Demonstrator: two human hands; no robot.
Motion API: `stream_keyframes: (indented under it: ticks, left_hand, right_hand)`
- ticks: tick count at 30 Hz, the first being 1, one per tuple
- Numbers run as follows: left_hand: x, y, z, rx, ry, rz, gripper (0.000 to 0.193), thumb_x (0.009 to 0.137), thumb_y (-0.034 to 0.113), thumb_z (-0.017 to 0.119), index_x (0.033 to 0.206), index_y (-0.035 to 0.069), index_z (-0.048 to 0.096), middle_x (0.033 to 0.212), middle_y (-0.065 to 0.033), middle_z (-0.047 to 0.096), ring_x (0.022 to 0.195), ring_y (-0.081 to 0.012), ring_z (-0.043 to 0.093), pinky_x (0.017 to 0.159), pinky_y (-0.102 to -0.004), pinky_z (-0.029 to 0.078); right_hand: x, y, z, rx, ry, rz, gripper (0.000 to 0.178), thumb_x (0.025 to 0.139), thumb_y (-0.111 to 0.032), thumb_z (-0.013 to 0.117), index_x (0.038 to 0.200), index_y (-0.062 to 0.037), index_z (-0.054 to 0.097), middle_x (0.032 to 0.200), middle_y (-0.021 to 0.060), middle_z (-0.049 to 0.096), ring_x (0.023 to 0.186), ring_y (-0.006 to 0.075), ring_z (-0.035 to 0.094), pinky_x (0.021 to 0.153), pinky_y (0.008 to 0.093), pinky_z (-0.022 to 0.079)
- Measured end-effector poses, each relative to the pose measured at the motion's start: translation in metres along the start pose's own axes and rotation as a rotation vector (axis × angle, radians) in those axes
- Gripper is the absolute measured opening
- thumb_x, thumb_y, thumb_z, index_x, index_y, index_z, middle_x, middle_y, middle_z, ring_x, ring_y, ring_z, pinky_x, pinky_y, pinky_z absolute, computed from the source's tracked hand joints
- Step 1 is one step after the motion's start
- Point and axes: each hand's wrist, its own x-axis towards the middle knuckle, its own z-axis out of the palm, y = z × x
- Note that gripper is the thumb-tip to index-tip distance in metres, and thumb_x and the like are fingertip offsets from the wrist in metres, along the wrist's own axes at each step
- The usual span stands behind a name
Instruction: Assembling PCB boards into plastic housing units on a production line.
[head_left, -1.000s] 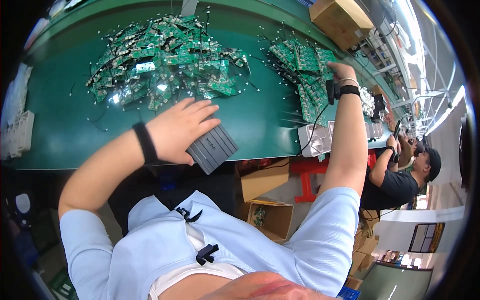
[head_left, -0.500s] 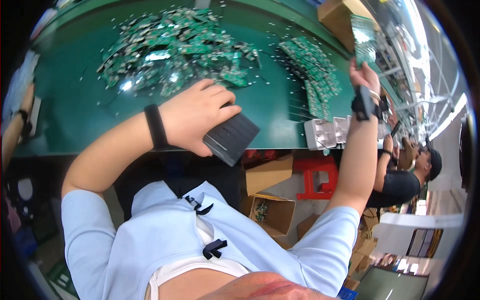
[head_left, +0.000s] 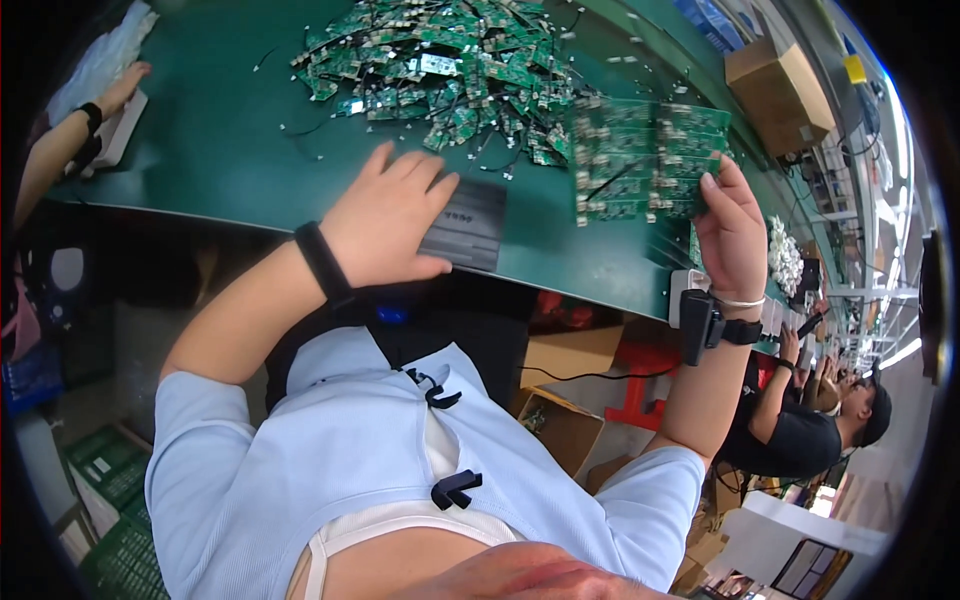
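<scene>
Panel (head_left: 690,135) looks lifted off the bench (head_left: 230,150), right hand (head_left: 735,235) pinching its right edge between thumb and fingers; long axis runs roughly left-right, body pointing left from that hand, right of and a bit beyond the block (head_left: 472,235), so right hand is the nearer one. Left hand (head_left: 385,220) is spread palm-down over the block's left end, can't tell if pressing. Open box (head_left: 577,438) under the bench seems to hold small greenish bits; white tray (head_left: 682,285) near right hand, contents not readable.
</scene>
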Motion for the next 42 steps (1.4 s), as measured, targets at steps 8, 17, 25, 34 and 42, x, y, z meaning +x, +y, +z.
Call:
stream_keyframes:
  ticks: [8, 17, 25, 34, 42]
  left_hand:
    - [-0.041, 0.007, -0.011, -0.059, 0.137, -0.053, 0.059, 0.078, 0.03, 0.082, 0.127, 0.004, 0.062, 0.134, -0.014, 0.058, 0.126, -0.0313, 0.053, 0.113, -0.0474, 0.038]
    - [-0.073, 0.0, 0.02, -0.077, 0.182, -0.057, 0.061, 0.079, 0.029, 0.08, 0.132, 0.005, 0.061, 0.131, -0.0117, 0.06, 0.127, -0.0292, 0.054, 0.111, -0.0466, 0.04]
    - [-0.081, -0.003, 0.036, 0.002, 0.212, -0.066, 0.068, 0.082, 0.031, 0.078, 0.142, 0.009, 0.058, 0.136, -0.0077, 0.059, 0.131, -0.0244, 0.053, 0.112, -0.0483, 0.039]
    - [-0.083, -0.008, 0.054, 0.07, 0.278, -0.06, 0.066, 0.084, 0.029, 0.076, 0.145, 0.012, 0.057, 0.14, -0.0052, 0.057, 0.134, -0.0217, 0.05, 0.112, -0.0506, 0.038]
    - [-0.084, -0.005, 0.065, 0.12, 0.317, -0.057, 0.061, 0.085, 0.026, 0.075, 0.143, 0.015, 0.06, 0.14, -0.0031, 0.057, 0.135, -0.0196, 0.049, 0.112, -0.0518, 0.038]
  right_hand:
    - [-0.014, 0.011, 0.093, -0.676, -0.092, -0.176, 0.027, 0.103, -0.003, 0.058, 0.13, -0.0021, 0.064, 0.098, -0.0029, 0.064, 0.085, 0.008, 0.057, 0.076, 0.0249, 0.046]
    - [-0.006, 0.025, 0.16, -1.23, -0.275, -0.646, 0.033, 0.098, 0.003, 0.058, 0.13, -0.0039, 0.064, 0.103, 0.0154, 0.07, 0.086, 0.0282, 0.066, 0.079, 0.0347, 0.053]
    - [-0.012, 0.018, 0.192, -1.228, -0.415, -0.684, 0.027, 0.096, -0.002, 0.062, 0.122, -0.0044, 0.066, 0.097, 0.0176, 0.067, 0.087, 0.0363, 0.064, 0.077, 0.0407, 0.052]
    - [0.019, 0.027, 0.204, -1.245, -0.438, -0.669, 0.018, 0.096, -0.008, 0.066, 0.114, -0.0038, 0.066, 0.092, 0.0165, 0.066, 0.084, 0.0368, 0.063, 0.074, 0.0409, 0.05]
    - [0.115, 0.046, 0.19, -1.179, -0.562, -0.448, 0.02, 0.1, -0.018, 0.066, 0.11, -0.0001, 0.063, 0.085, 0.0112, 0.06, 0.077, 0.0187, 0.056, 0.073, 0.0328, 0.047]
